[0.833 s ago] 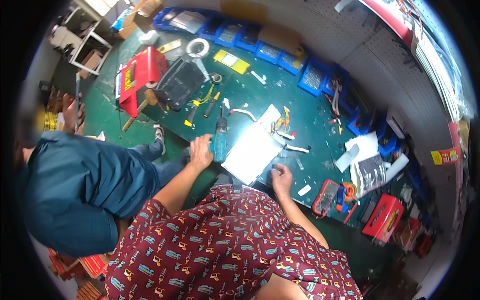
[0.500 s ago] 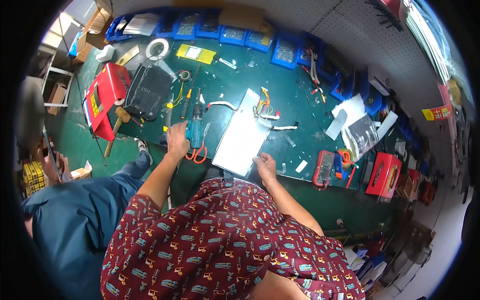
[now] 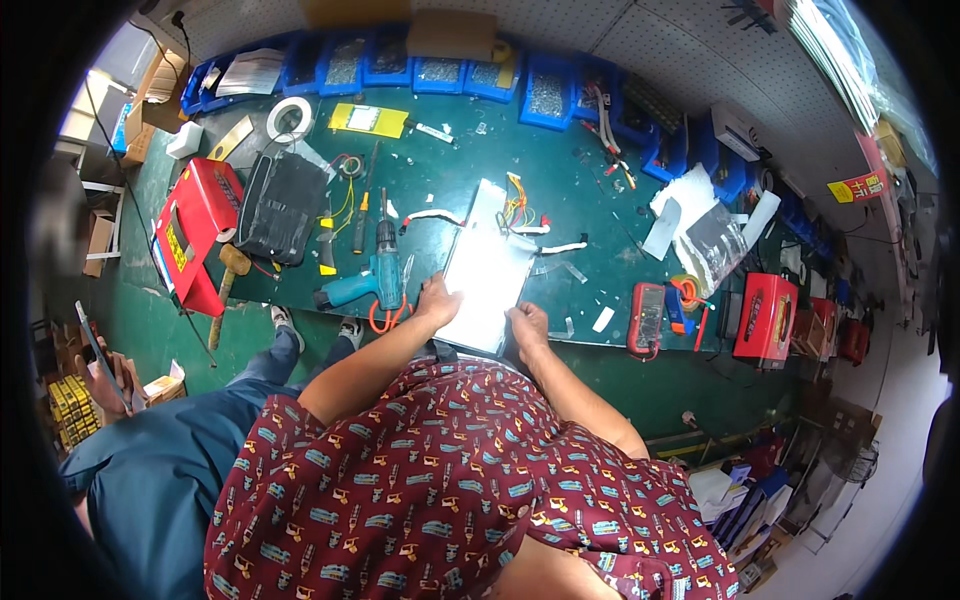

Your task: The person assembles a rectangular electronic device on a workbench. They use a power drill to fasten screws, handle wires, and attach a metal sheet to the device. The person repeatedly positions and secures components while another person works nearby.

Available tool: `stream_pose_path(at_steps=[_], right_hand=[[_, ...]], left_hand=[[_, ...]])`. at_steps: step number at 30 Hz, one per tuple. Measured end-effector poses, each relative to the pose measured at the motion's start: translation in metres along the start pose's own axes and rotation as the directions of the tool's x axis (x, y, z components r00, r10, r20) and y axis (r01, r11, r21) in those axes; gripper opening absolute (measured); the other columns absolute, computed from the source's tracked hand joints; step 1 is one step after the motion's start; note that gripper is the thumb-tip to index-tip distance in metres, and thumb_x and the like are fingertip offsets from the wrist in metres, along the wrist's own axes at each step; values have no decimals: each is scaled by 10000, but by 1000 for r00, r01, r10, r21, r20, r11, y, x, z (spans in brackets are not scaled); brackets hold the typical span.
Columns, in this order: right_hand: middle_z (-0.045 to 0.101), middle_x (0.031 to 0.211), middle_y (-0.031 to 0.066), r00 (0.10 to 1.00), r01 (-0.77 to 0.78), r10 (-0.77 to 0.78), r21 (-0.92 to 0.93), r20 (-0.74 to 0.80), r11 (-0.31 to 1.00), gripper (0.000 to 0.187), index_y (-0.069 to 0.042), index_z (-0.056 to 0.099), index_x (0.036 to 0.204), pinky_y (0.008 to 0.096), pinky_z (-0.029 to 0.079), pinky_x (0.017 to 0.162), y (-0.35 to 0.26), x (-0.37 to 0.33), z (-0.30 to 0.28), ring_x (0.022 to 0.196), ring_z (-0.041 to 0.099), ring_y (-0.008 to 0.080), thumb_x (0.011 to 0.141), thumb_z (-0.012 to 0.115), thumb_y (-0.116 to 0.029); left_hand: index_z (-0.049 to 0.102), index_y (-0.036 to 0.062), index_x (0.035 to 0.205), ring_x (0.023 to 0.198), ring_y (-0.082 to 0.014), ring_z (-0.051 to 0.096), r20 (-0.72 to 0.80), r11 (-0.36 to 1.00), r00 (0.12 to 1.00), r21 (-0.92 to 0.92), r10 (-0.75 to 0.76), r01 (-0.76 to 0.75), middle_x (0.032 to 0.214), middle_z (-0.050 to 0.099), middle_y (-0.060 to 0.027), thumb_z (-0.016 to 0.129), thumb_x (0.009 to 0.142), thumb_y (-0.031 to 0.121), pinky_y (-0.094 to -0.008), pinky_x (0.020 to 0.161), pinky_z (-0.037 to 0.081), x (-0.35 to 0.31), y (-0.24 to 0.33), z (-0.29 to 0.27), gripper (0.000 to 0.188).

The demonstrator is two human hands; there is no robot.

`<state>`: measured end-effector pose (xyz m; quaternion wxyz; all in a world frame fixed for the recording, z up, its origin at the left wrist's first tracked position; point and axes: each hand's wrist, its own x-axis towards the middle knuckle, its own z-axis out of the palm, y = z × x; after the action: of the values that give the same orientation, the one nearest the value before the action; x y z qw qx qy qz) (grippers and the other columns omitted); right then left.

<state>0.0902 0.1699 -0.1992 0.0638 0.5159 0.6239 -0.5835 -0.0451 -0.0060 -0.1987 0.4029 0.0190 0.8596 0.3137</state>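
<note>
A flat, shiny silver rectangular case (image 3: 488, 270) lies at the near edge of the bench, glaring in the light. Several wires (image 3: 517, 207) come from its far end, red, yellow and white-sleeved. My left hand (image 3: 438, 302) grips the case's left edge with fingers curled. Opposite it, my right hand (image 3: 528, 328) pinches the right edge near the close corner. Just left of my left hand lies a teal cordless drill (image 3: 385, 268) on its side, its chuck pointing away. Orange-handled scissors (image 3: 390, 316) lie partly under the drill.
Blue parts bins (image 3: 437, 75) line the back of the green bench (image 3: 590, 200). At left are a red box (image 3: 195, 215), a black case (image 3: 283, 205) and a mallet (image 3: 228, 270). A red multimeter (image 3: 647, 315) lies at right. Another person's blue clothing (image 3: 170, 440) shows lower left.
My left hand has left the drill and moved right onto the case's left edge. The drill now lies with its handle pointing left. My right hand stays at the right edge.
</note>
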Motion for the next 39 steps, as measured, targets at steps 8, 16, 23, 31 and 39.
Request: stream_pose_path(at_steps=[8,16,23,31,39], right_hand=[[739,965,167,995,51,-51,-11,-85,999,508,87,666,1191,346,558,757,1,26,-13,854,700,228,781,734,-204],[724,945,173,976,206,-216,-184,-39,961,442,67,660,1160,380,550,767,-17,22,-40,838,688,267,776,719,-144],[662,1107,202,546,814,-827,-317,132,487,307,-3,683,1107,454,483,981,-92,2,-28,1067,609,388,813,598,16],[654,1305,229,455,873,-832,-346,318,345,348,6,685,1192,428,474,1090,-135,44,17,1232,602,406,852,610,7],[733,1047,199,953,204,-230,145,196,968,323,111,660,1226,315,622,711,-189,46,22,834,734,205,925,591,17]], left_hand=[[365,-36,1519,1365,-413,479,56,988,998,-149,-28,36,1476,461,-290,665,897,295,-430,1148,405,-28,30,7,766],[713,-52,1099,1018,-362,721,18,976,986,139,168,-169,1045,748,-230,683,853,252,-391,904,557,11,42,-47,393],[620,-93,1243,1002,-223,727,-398,886,877,-252,271,-388,1036,756,-180,641,872,18,-324,843,568,80,90,-53,388],[648,-41,1190,903,-178,704,-119,720,981,-666,155,-195,1039,738,-123,604,946,-3,-308,791,563,98,116,-47,251],[656,10,1133,873,-133,680,-101,611,966,-757,239,-231,1002,726,-70,549,997,27,-286,768,548,80,107,-42,174]])
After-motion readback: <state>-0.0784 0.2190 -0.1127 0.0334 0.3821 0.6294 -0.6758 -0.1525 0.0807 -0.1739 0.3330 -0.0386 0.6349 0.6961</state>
